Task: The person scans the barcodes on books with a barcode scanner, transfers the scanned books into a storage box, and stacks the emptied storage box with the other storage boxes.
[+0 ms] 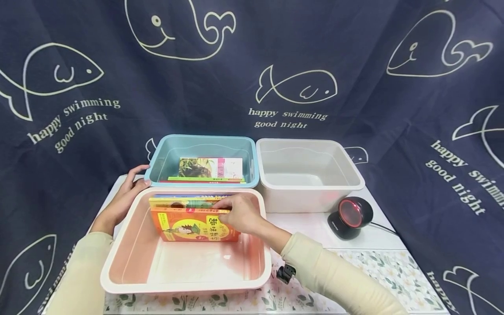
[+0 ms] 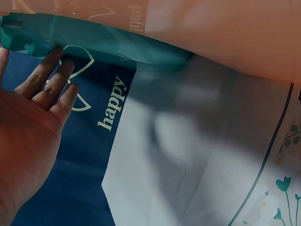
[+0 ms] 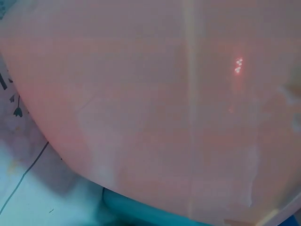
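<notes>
A pink bin (image 1: 185,287) stands at the front with several upright books inside, against its far side. Foremost is an orange book (image 1: 169,221) with a cartoon figure on its cover; a yellow book (image 1: 163,202) stands behind it. My right hand (image 1: 245,214) pinches the top edge of the orange book near its right end, thumb in front. My left hand (image 1: 127,194) rests its fingertips against the left corner of a blue bin (image 1: 208,138), fingers fairly straight in the left wrist view. Only the pink bin's translucent wall (image 3: 131,94) fills most of the right wrist view.
Inside the blue bin are several books (image 1: 197,167). A white bin (image 1: 303,201) stands to its right. Farther right, a black round device (image 1: 350,216) with a glowing red ring sits on the table (image 1: 299,229), its cable trailing right. Dark printed cloth (image 1: 236,100) hangs behind.
</notes>
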A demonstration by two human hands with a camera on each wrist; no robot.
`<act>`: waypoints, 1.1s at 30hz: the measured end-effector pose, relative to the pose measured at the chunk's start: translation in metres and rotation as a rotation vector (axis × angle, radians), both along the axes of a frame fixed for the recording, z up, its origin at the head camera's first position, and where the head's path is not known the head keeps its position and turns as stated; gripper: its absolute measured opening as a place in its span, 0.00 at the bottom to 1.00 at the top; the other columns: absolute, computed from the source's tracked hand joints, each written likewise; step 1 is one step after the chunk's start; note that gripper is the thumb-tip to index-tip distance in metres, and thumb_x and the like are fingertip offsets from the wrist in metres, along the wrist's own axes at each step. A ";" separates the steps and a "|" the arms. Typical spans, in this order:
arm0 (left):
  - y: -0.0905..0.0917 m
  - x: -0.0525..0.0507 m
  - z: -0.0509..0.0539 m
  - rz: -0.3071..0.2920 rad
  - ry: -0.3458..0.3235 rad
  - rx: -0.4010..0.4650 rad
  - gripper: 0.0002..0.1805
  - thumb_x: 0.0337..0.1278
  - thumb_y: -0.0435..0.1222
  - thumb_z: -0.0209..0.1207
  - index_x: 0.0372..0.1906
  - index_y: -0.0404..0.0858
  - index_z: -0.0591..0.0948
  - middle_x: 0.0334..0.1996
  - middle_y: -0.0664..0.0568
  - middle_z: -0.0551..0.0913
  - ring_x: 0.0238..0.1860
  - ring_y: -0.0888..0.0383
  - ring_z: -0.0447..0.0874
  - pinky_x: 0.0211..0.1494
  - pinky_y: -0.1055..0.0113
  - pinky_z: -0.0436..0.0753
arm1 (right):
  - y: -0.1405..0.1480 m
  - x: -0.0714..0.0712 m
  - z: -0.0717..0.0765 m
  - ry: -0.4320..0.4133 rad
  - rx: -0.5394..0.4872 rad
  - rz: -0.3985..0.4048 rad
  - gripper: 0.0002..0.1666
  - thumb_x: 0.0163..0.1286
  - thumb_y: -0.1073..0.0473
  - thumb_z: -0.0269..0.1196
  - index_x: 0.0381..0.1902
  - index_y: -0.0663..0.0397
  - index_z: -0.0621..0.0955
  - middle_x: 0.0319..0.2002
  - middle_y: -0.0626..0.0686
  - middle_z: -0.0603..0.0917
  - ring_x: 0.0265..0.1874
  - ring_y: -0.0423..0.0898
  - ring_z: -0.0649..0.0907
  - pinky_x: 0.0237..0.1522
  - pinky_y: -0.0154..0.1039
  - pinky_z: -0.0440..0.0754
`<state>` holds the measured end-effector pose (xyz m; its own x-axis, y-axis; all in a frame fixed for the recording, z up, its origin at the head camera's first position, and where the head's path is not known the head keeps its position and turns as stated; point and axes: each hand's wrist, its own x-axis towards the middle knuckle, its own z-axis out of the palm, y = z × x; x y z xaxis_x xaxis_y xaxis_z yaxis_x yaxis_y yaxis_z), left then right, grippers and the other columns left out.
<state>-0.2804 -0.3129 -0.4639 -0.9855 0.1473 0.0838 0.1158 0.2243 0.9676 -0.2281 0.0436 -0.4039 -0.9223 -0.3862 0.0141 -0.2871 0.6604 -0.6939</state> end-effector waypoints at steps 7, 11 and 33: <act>-0.001 0.000 0.000 -0.006 -0.001 0.017 0.27 0.81 0.42 0.49 0.76 0.62 0.56 0.47 0.71 0.80 0.46 0.73 0.81 0.47 0.77 0.83 | -0.001 -0.001 0.000 -0.051 -0.021 -0.010 0.11 0.62 0.65 0.73 0.42 0.47 0.93 0.40 0.47 0.93 0.37 0.36 0.84 0.38 0.30 0.81; -0.001 0.001 0.000 -0.007 0.000 0.026 0.27 0.81 0.42 0.49 0.76 0.60 0.56 0.46 0.71 0.80 0.45 0.73 0.82 0.46 0.76 0.83 | 0.001 0.000 0.001 -0.043 -0.063 -0.011 0.11 0.60 0.65 0.71 0.39 0.47 0.93 0.37 0.46 0.93 0.31 0.34 0.81 0.31 0.28 0.77; -0.001 0.000 0.000 -0.006 -0.006 0.001 0.28 0.81 0.43 0.48 0.77 0.60 0.55 0.48 0.72 0.79 0.46 0.73 0.82 0.46 0.75 0.84 | 0.026 0.020 0.034 -0.176 -0.471 -0.085 0.13 0.65 0.63 0.71 0.47 0.47 0.91 0.41 0.54 0.92 0.29 0.43 0.88 0.31 0.34 0.85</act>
<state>-0.2800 -0.3143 -0.4641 -0.9851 0.1532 0.0781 0.1113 0.2224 0.9686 -0.2081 0.0697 -0.3696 -0.9542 -0.2991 0.0100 -0.0978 0.2798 -0.9551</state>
